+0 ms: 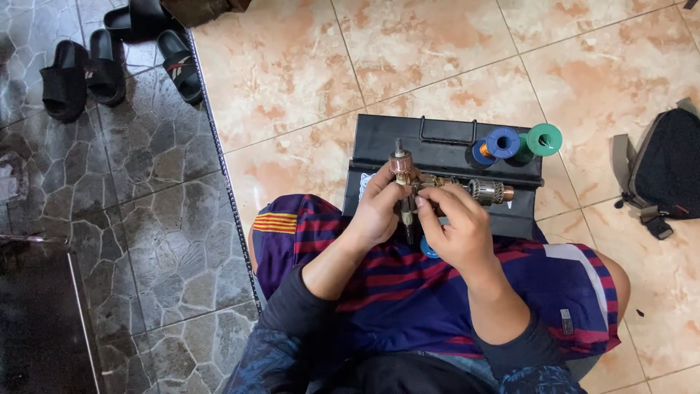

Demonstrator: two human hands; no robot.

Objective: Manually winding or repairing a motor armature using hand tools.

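Clasping two motor armatures (437, 186) at black case's (379, 135) near edge: both hands' (379, 211) grips closed.

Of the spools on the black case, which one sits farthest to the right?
The green spool; the blue spool and a partly hidden blue-and-orange one sit left of it.

Spools (521, 142) on case (379, 146) beyond lap; sandals (109, 62) far left; bag (667, 171) right.
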